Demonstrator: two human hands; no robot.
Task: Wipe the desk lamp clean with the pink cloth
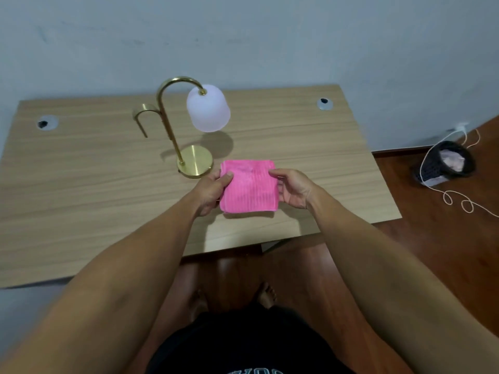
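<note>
Presently, the wooden desk (81, 190) carries the work, standing against a pale wall. The desk lamp (189, 125) stands upright toward the desk's middle: a brass arched stem, a round brass base (195, 161) and a frosted white shade (208, 107) hanging from the arch. The pink cloth (249, 187), folded to a neat rectangle, is held just above the desk, just beside the base on its near right side. The left hand (212, 191) pinches the cloth's left edge, thumb on top and fingers beneath. The right hand (293, 188) cups the right edge, thumb over the top; how firmly its fingers close underneath cannot be told. No wiping contact with the lamp is observed, so the task appears to be at its opening step. Recommendation: gather the cloth into one hand as a flat pad, steady the base or stem with the other, and wipe the shade lightly, since the hanging shade looks liable to swing or tip the lamp.
</note>
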